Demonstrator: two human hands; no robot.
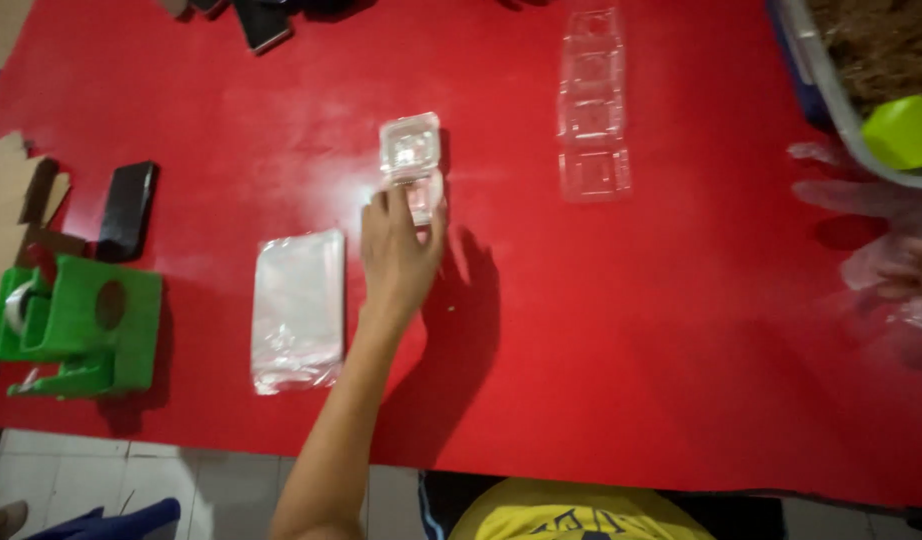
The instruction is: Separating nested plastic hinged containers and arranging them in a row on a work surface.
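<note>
Left hand [399, 255]: fingertips closed on small clear clamshell box [411, 160], mid red table [601, 330] | Right hand [906, 270]: blurred in clear glove at right edge, finger state cannot be told | Risk: light box could be slid or popped open, judged from one-sided pinch.

Small clear plastic clamshell box [411, 160]; hinged open, lying mid-table on red top.
</note>
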